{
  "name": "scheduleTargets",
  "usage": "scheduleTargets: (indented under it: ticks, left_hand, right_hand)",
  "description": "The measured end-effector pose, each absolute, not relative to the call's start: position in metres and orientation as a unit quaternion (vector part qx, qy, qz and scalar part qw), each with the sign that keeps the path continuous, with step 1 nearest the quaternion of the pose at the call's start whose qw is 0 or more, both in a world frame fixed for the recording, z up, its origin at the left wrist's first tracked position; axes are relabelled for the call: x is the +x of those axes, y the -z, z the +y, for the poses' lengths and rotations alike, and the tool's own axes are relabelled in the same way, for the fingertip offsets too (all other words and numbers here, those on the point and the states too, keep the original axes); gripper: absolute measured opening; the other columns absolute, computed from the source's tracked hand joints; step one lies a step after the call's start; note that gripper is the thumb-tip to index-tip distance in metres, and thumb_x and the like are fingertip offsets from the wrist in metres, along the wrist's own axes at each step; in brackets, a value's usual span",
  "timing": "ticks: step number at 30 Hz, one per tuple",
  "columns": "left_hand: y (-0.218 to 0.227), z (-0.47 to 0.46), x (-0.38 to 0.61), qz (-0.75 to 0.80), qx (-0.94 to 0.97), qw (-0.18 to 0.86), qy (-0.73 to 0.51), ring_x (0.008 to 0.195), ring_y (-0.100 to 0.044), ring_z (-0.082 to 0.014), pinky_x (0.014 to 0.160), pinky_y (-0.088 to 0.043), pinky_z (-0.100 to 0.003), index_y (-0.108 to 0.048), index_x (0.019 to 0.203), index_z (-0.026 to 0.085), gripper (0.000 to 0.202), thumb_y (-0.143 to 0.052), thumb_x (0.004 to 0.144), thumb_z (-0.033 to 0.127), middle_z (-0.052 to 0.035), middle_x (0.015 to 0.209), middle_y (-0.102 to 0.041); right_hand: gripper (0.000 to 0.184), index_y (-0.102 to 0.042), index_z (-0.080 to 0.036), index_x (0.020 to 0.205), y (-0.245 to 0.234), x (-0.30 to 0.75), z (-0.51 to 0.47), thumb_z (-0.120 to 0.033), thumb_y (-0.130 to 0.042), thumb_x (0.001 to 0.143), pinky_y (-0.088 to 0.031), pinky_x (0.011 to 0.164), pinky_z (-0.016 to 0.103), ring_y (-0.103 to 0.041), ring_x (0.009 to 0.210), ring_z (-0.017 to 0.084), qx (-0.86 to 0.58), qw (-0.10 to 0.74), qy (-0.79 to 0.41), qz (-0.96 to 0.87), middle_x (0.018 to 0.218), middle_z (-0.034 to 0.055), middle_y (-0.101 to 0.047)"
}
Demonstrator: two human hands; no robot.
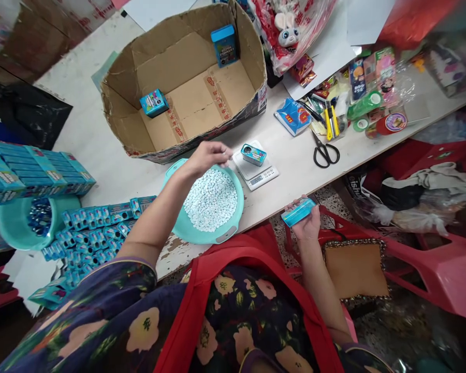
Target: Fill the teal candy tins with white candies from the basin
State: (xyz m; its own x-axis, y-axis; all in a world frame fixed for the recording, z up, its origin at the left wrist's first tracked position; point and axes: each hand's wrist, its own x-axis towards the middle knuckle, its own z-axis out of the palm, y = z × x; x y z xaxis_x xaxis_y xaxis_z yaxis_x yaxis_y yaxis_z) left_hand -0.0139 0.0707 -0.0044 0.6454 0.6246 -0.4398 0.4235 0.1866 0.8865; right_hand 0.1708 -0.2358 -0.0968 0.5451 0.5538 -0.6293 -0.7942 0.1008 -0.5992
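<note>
My left hand [208,155] hovers over the far rim of a teal basin [186,228] full of small white pellets [210,199]. Its fingers are pinched together; what they hold is too small to make out. Just right of it, an open tin [253,154] sits on a small white scale [256,173]. My right hand [305,220] is below the table edge and grips a teal lid or small flat box [298,211].
A large open cardboard box [186,88] with two blue packs stands behind. Stacks of teal boxes [31,171] and loose tins [93,228] lie left, beside a teal tub [15,225]. Scissors [325,152], a cutter, tape rolls and packets lie right. Red plastic stools [431,259] stand below.
</note>
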Motion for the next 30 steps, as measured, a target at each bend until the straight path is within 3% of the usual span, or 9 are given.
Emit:
scheduleTargets:
  ticks: [4,8,10,13,17,20,22,26,30]
  left_hand:
    - [0.021,0.036,-0.081,0.477,0.545,0.690,0.005,0.059,-0.062,-0.0147,0.055,-0.049,-0.026,-0.066,0.084,0.010,0.026,-0.076,0.066,0.025,-0.0066,0.071,-0.069]
    - [0.049,0.003,-0.113,0.526,0.543,0.652,0.062,0.056,-0.060,-0.0147,0.054,-0.048,-0.026,-0.064,0.080,0.013,0.018,-0.072,0.068,0.023,-0.0046,0.065,-0.066]
    - [0.055,-0.004,-0.118,0.488,0.619,0.608,0.096,0.068,-0.064,-0.0175,0.063,-0.049,-0.027,-0.068,0.083,0.016,0.016,-0.072,0.069,0.025,-0.0049,0.074,-0.069]
    - [0.049,-0.002,-0.114,0.402,0.744,0.517,0.132,0.096,-0.065,-0.0234,0.083,-0.048,-0.029,-0.073,0.092,0.023,0.021,-0.073,0.071,0.027,-0.0043,0.104,-0.072]
    - [0.030,0.018,-0.067,0.408,0.831,0.376,0.038,0.102,-0.063,-0.0270,0.093,-0.045,-0.039,-0.068,0.111,0.018,0.029,-0.054,0.088,0.029,-0.0103,0.113,-0.069]
    - [0.029,0.034,0.002,0.349,0.892,0.281,-0.055,0.129,-0.046,-0.0308,0.107,-0.035,-0.047,-0.050,0.135,0.017,0.048,-0.054,0.087,0.023,-0.0142,0.137,-0.054]
    - [0.039,0.043,0.047,0.294,0.924,0.242,-0.040,0.137,-0.036,-0.0320,0.109,-0.030,-0.052,-0.046,0.138,0.021,0.053,-0.053,0.085,0.016,-0.0137,0.141,-0.049]
    - [0.056,0.053,0.079,0.242,0.946,0.213,0.031,0.118,-0.054,-0.0293,0.099,-0.041,-0.047,-0.056,0.121,0.018,0.035,-0.044,0.089,0.013,-0.0147,0.121,-0.060]
    - [0.015,0.038,0.000,0.389,0.892,0.218,-0.069,0.115,-0.056,-0.0261,0.095,-0.044,-0.039,-0.051,0.125,0.018,0.036,-0.053,0.089,0.026,-0.0131,0.124,-0.060]
  right_hand:
    - [0.051,-0.066,-0.029,0.101,0.100,0.169,-0.240,-0.060,-0.077,0.063,-0.057,0.082,0.039,-0.068,0.078,0.015,-0.485,0.730,-0.462,0.135,0.086,-0.0041,-0.070]
    - [0.049,-0.065,-0.029,0.101,0.100,0.165,-0.239,-0.060,-0.077,0.065,-0.057,0.080,0.036,-0.068,0.077,0.014,-0.479,0.725,-0.478,0.125,0.086,-0.0052,-0.070]
    - [0.049,-0.065,-0.030,0.102,0.100,0.163,-0.237,-0.060,-0.076,0.066,-0.057,0.082,0.038,-0.068,0.078,0.014,-0.483,0.721,-0.483,0.118,0.086,-0.0054,-0.070]
    - [0.049,-0.065,-0.030,0.102,0.098,0.161,-0.235,-0.061,-0.076,0.065,-0.056,0.083,0.040,-0.067,0.078,0.015,-0.491,0.717,-0.482,0.115,0.086,-0.0052,-0.070]
    - [0.052,-0.065,-0.030,0.102,0.097,0.161,-0.233,-0.061,-0.077,0.063,-0.055,0.082,0.038,-0.067,0.078,0.014,-0.496,0.713,-0.481,0.116,0.086,-0.0053,-0.070]
    - [0.054,-0.066,-0.028,0.101,0.095,0.160,-0.232,-0.062,-0.079,0.060,-0.056,0.080,0.036,-0.067,0.077,0.015,-0.505,0.704,-0.484,0.119,0.085,-0.0045,-0.070]
    - [0.055,-0.066,-0.028,0.101,0.092,0.160,-0.230,-0.062,-0.078,0.060,-0.056,0.079,0.037,-0.067,0.077,0.015,-0.511,0.699,-0.488,0.113,0.086,-0.0038,-0.070]
    - [0.056,-0.066,-0.027,0.106,0.079,0.161,-0.229,-0.058,-0.077,0.061,-0.057,0.081,0.038,-0.067,0.080,0.016,-0.510,0.693,-0.501,0.088,0.089,-0.0023,-0.070]
    - [0.060,-0.066,-0.025,0.110,0.069,0.163,-0.231,-0.062,-0.071,0.063,-0.057,0.086,0.039,-0.066,0.091,0.018,-0.483,0.702,-0.520,0.062,0.101,0.0008,-0.069]
